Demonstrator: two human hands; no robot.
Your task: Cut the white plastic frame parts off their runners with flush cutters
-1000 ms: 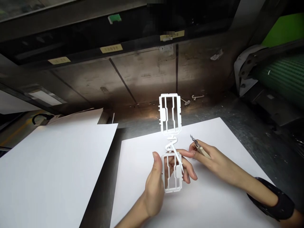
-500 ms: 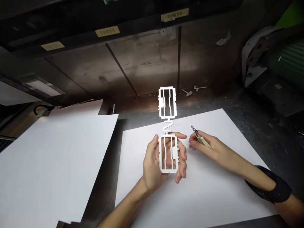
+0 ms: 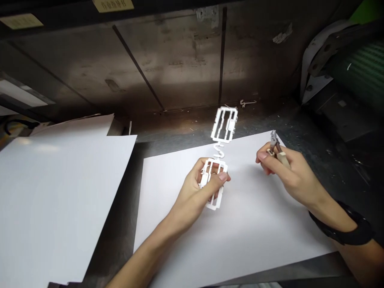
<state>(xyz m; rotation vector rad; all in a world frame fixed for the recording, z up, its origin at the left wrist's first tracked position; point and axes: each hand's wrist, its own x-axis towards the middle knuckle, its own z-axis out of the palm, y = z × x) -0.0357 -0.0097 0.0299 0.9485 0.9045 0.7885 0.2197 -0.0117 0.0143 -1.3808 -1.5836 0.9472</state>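
A white moulded plastic piece (image 3: 223, 125), made of two ladder-like frames joined by a curly runner, is held above a white sheet of paper (image 3: 240, 232). My left hand (image 3: 204, 188) grips its lower frame, thumb across the front, with the upper frame tilted up and to the right. My right hand (image 3: 282, 168) is a little to the right of it, apart from the piece, closed around small cutting pliers (image 3: 274, 144) with pale handles, jaws pointing up. A black band sits on my right wrist.
A second, larger white sheet (image 3: 60, 200) lies at the left on the dark metal bench. Small white plastic scraps (image 3: 247, 103) lie at the back by the steel wall. A green roller machine (image 3: 354, 76) stands at the right.
My left hand has turned over so its back faces me, tilting the plastic piece to the right. My right hand has risen and moved right with the pliers. The view has dipped downward.
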